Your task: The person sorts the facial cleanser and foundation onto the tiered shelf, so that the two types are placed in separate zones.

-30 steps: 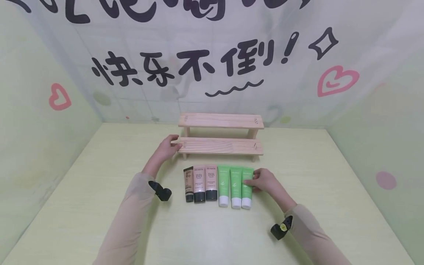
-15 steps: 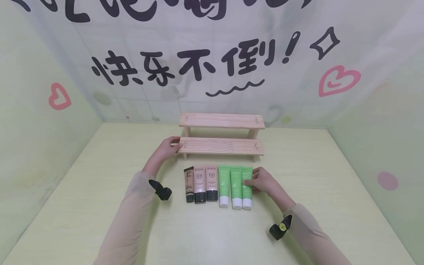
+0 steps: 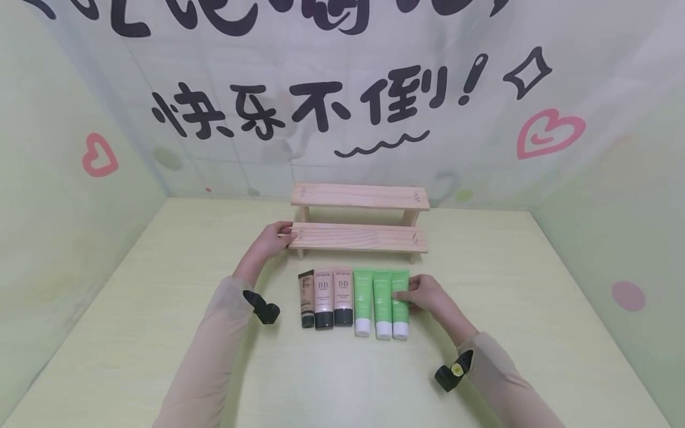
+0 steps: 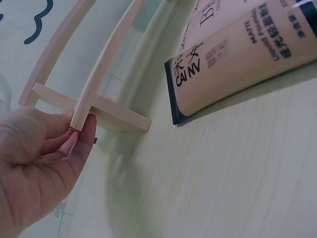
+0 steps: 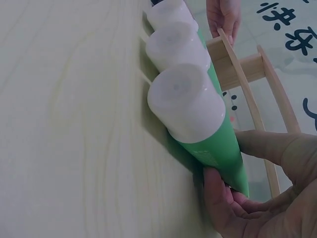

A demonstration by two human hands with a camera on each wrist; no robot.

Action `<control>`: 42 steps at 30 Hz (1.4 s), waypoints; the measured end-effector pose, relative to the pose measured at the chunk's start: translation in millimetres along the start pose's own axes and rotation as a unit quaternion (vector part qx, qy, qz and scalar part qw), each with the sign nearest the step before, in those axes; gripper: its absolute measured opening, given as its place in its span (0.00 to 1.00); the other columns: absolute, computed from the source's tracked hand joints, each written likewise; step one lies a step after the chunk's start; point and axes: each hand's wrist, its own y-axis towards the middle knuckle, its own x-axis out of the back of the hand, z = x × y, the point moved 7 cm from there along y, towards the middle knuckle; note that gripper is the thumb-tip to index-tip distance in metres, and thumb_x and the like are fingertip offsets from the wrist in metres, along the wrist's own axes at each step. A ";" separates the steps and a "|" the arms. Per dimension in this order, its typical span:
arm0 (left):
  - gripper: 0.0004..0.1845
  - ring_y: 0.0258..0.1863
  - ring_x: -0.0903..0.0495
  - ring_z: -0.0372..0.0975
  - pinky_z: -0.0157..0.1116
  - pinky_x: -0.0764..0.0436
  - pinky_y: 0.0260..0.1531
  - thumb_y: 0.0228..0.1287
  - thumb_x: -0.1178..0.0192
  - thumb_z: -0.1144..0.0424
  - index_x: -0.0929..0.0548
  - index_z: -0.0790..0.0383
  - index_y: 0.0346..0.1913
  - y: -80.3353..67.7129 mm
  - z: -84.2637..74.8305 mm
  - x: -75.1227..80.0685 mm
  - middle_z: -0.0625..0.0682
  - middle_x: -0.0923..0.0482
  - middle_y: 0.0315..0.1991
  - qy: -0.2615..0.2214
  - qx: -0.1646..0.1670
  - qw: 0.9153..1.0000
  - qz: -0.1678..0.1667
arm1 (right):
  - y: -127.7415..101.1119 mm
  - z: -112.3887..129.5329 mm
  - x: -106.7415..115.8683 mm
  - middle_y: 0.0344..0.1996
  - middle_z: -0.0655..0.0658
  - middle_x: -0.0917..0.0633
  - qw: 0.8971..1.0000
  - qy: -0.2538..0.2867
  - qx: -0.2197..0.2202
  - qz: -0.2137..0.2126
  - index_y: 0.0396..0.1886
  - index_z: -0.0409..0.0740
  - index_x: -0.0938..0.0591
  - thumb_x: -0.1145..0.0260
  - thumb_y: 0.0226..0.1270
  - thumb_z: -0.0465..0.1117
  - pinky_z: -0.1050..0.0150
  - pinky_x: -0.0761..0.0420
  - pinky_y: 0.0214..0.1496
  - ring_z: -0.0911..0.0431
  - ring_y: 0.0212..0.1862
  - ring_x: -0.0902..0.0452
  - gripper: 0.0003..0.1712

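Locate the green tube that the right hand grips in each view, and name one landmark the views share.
Head: rightmost green tube in the row, lower centre, under the right hand.
Left wrist: not in it.
Right wrist: nearest tube, centre, white cap toward the camera, thumb and fingers around its flat end.
Shared landmark: wooden shelf.

The small print on the green tubes [image 3: 381,303] is too small to read. The right hand [image 3: 425,294] covers part of the rightmost tube. The top row of wall lettering [image 3: 257,15] is cut off by the upper edge.

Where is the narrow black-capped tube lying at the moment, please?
In the head view, the narrow tube lies leftmost in the row, beside a BB tube, near the left hand.
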 end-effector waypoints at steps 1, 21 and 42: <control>0.27 0.60 0.29 0.52 0.44 0.26 0.58 0.71 0.52 0.60 0.42 0.65 0.69 -0.7 -0.5 0.1 0.64 0.36 0.65 0.000 -0.001 1.000 0.000 | -0.2 -0.4 -0.2 0.45 0.31 0.22 1.000 0.002 -0.001 -0.001 0.56 0.22 0.33 0.30 0.55 0.40 0.63 0.17 0.38 0.51 0.38 0.20 0.36; 0.27 0.55 0.27 0.50 0.41 0.24 0.54 0.72 0.53 0.61 0.42 0.65 0.69 -0.4 1.3 -1.4 0.64 0.34 0.62 -0.019 0.002 1.000 0.002 | -2.6 3.5 12.8 0.43 0.32 0.20 0.999 0.031 0.022 0.008 0.55 0.22 0.31 0.31 0.54 0.39 0.62 0.16 0.40 0.55 0.37 0.21 0.33; 0.27 0.54 0.26 0.50 0.39 0.23 0.52 0.71 0.52 0.62 0.42 0.64 0.69 1.0 5.9 -1.7 0.65 0.33 0.61 -0.047 0.006 0.999 0.004 | -0.9 30.0 11.3 0.51 0.31 0.24 0.993 0.089 0.065 0.044 0.59 0.25 0.32 0.31 0.56 0.37 0.60 0.17 0.45 0.55 0.41 0.21 0.34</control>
